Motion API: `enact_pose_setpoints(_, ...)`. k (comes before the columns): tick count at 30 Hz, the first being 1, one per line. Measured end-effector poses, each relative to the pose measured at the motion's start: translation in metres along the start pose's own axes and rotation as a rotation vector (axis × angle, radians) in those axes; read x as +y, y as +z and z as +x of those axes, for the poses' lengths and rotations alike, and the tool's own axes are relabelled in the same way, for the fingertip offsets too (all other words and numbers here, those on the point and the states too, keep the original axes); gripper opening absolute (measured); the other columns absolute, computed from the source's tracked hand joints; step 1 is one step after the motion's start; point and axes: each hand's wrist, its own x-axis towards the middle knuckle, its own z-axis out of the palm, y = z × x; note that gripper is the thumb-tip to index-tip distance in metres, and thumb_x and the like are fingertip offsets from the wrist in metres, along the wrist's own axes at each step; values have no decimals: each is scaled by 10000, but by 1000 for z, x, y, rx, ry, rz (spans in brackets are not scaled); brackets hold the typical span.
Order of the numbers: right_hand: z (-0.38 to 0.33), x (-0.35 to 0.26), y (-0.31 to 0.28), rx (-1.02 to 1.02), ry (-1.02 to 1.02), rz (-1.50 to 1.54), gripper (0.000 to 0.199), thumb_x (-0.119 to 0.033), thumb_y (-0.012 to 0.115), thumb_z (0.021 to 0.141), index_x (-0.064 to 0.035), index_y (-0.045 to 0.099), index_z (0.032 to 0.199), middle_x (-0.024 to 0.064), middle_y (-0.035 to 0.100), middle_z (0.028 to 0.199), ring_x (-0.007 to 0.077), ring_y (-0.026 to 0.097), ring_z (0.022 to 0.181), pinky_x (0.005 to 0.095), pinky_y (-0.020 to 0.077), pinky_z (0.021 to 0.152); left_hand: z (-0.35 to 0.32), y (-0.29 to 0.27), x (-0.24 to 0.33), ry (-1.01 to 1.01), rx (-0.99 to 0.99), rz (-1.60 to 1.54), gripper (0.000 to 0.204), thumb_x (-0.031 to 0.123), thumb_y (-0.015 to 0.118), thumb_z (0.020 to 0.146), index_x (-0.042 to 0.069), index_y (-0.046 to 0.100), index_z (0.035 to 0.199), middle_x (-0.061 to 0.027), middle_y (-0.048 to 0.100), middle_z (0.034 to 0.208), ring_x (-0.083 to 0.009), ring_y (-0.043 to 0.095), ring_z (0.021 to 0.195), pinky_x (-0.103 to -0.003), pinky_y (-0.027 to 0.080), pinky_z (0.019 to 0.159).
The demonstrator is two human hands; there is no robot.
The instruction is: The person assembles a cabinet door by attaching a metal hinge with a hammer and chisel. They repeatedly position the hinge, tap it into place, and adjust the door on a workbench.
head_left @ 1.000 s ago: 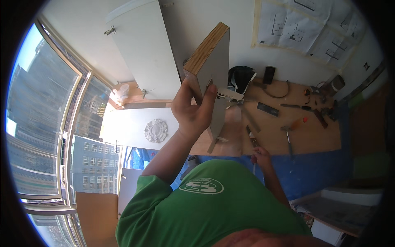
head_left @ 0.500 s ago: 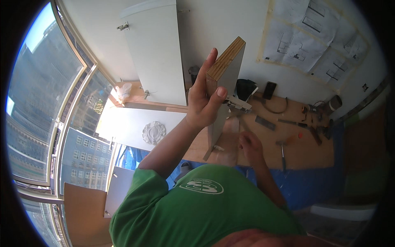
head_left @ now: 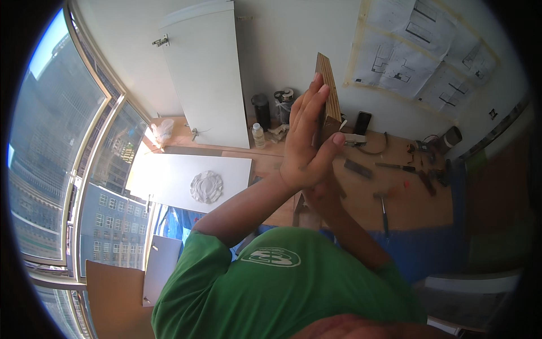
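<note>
- The left hand (head_left: 306, 148) has its long fingers stretched out straight along one side of the board (head_left: 332, 93), thumb spread off toward the other, so the board sits between them; how hard they squeeze cannot be told
- The board stands on end right at those fingers, its striped wooden edge rising past their tips; the flat hand probably gives it a broad support and keeps it from tipping
- The right hand (head_left: 322, 196) is just below the left palm, partly hidden behind the left wrist; its fingers are out of sight, so whether they grip anything cannot be told (perhaps it steadies the board lower down, but that is only a guess)
- Just beyond the left thumb tip shows a pale hinge (head_left: 354, 138), on the side away from the long fingers, which seems to leave that metal part uncovered
- To the right of the fingers, on the table (head_left: 420, 212), lie a hammer (head_left: 385, 220) and a dark block (head_left: 357, 168), spread apart, likely so each can be picked up singly
- Left of the fingers a small bottle (head_left: 258, 135) stands upright, presumably to keep it from spilling
- Farther left of them, well apart, a crumpled cloth (head_left: 206, 187) rests on a white panel (head_left: 237, 175), which lies flat and so looks steady without a hand on it
</note>
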Motion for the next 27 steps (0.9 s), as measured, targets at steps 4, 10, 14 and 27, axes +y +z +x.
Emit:
enact_pose_setpoints(4,-3,-7,3,-47,94,-37,735,-192,672,879,20,314,1486,255,510,1239,421,556,1101,469,512,881,4,-8,-5,6,13,-127,736,41,556,734,-9,448,1460,-235,362,1566,-410,323,1455,-482,250,1190)
enact_pose_setpoints(10,-1,-16,1,-46,159,-74,727,-224,649,900,59,304,1474,293,495,1246,447,559,1114,484,518,908,12,-19,4,-42,15,-63,639,31,521,706,-31,577,1340,-224,510,1460,-382,420,1416,-468,321,1167)
enact_pose_setpoints(14,-3,-16,3,-53,164,-86,718,-213,646,903,68,306,1470,298,489,1271,454,546,1145,476,515,931,13,-21,7,5,35,11,572,15,521,736,-37,606,1299,-224,571,1394,-383,486,1367,-458,370,1139)
enact_pose_setpoints(27,-4,-23,1,-71,197,-105,730,-200,644,904,74,289,1480,290,488,1291,442,541,1167,465,512,941,4,-23,2,-37,95,-76,424,82,502,971,-38,536,1376,-216,553,1415,-338,528,1334,-403,407,1108)
